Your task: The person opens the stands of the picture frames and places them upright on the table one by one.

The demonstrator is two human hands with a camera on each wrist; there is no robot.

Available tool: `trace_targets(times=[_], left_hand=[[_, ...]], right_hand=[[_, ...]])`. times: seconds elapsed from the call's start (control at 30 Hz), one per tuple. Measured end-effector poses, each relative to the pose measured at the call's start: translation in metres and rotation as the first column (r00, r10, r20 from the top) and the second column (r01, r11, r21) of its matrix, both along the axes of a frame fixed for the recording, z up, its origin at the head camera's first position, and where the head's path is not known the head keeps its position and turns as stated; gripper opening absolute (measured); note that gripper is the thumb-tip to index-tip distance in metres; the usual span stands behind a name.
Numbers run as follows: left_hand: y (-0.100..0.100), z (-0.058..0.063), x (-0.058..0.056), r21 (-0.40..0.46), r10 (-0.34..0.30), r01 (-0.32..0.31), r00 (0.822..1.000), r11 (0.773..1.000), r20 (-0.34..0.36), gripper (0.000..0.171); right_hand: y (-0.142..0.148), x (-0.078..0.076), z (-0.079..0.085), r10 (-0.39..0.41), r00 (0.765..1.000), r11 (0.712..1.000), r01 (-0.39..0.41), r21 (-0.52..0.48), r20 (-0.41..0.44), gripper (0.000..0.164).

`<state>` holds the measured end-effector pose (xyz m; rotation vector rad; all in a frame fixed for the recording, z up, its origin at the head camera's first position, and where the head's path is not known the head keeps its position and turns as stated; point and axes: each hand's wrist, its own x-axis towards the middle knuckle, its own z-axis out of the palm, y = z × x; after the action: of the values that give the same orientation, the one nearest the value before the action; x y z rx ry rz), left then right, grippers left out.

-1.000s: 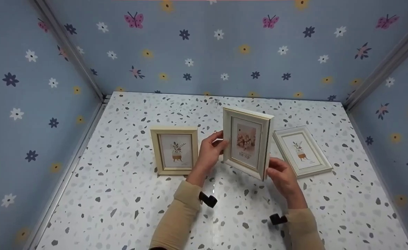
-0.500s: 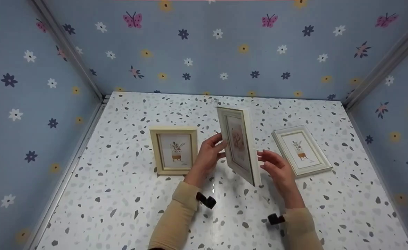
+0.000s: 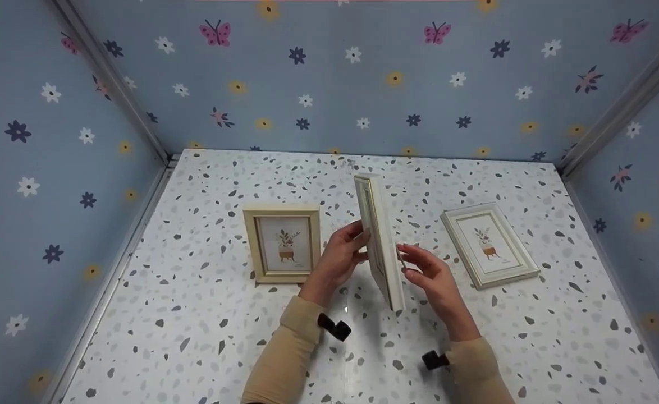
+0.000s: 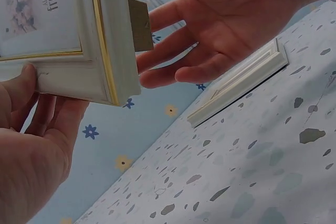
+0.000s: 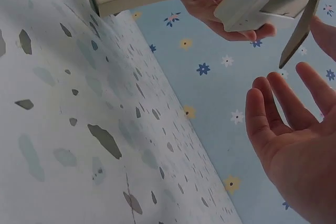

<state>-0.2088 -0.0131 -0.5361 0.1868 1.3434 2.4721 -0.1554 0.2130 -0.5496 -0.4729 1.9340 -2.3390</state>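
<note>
By the left hand [image 3: 338, 255], a cream picture frame [image 3: 384, 247] is gripped at its left side, raised near-upright above the table's [image 3: 195, 336] middle. Behind it, the right hand [image 3: 433, 278] is held loosely open beside the swung-out stand [image 4: 139, 24]. A standing frame [image 3: 285, 247] is placed toward the table's left edge, a flat-lying frame [image 3: 489, 247] toward its right.

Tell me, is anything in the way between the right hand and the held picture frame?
Only the brown stand leg, swung out from the back of the held picture frame, sits between that frame and the right hand. Nothing else visible is in the way.
</note>
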Motion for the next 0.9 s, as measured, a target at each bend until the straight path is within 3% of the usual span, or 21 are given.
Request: trace_targets(times=[0.23, 0.5, 0.9], left_hand=[[0.002, 0.000, 0.001, -0.010, -0.015, 0.015, 1.000, 1.000, 0.002, 0.039], [0.000, -0.002, 0.002, -0.046, -0.020, 0.019, 0.999, 0.999, -0.030, 0.038], [-0.005, -0.001, 0.002, -0.138, -0.014, 0.005, 0.997, 0.990, -0.071, 0.038]], right_hand=[[-0.003, 0.003, 0.000, -0.077, 0.997, 0.996, 0.078, -0.039, 0.013, 0.042], [0.000, 0.002, -0.001, -0.042, 0.998, 0.999, 0.043, 0.025, -0.036, 0.041], [0.016, 0.000, 0.001, -0.084, 0.995, 0.994, 0.088, 0.070, -0.056, 0.027]])
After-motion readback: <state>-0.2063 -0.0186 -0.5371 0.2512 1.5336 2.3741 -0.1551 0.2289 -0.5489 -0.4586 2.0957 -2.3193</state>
